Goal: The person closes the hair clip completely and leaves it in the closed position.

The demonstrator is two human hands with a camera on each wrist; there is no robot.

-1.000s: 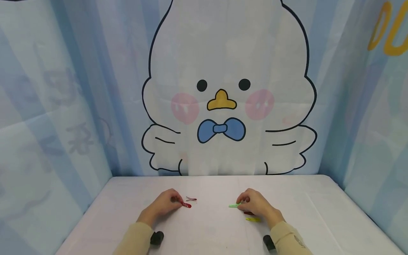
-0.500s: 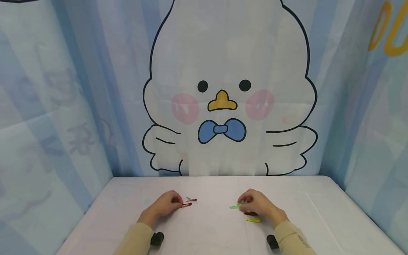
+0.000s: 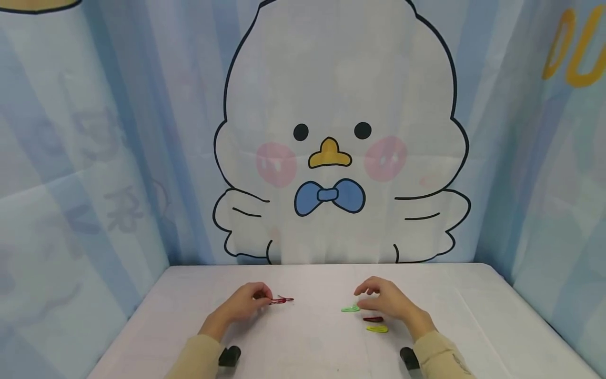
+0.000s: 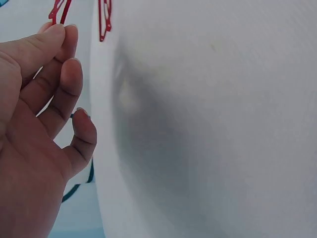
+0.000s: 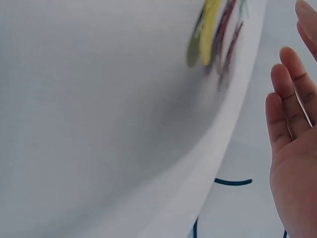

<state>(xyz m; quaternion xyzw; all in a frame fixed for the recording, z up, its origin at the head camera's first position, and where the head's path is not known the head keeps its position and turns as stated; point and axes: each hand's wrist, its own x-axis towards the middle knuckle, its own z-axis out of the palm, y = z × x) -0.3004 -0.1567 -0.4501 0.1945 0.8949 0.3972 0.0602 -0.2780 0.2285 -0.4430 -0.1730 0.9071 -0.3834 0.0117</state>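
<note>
My left hand (image 3: 251,303) rests on the white table (image 3: 312,350) and pinches a red hair clip (image 3: 280,300) at its fingertips. In the left wrist view the fingers (image 4: 59,84) are curled. The red hair clip (image 4: 58,11) sticks out above them, and a second red clip (image 4: 104,20) lies beside it on the table. My right hand (image 3: 383,301) hovers with fingers relaxed and holds nothing. A green clip (image 3: 350,309) lies just left of it. A dark red clip (image 3: 373,319) and a yellow clip (image 3: 377,329) lie below it. The right hand (image 5: 292,129) shows straight fingers beside the blurred yellow clip (image 5: 210,29).
A blue striped backdrop with a large white cartoon duck (image 3: 331,152) stands at the table's far edge, and cloth walls close in both sides. Black wrist mounts (image 3: 230,356) show at both cuffs near the front edge.
My right hand let go of the green clip and lifted, its fingers straightening. My left hand shifted the red clip slightly away, toward the small clip lying beyond it.
</note>
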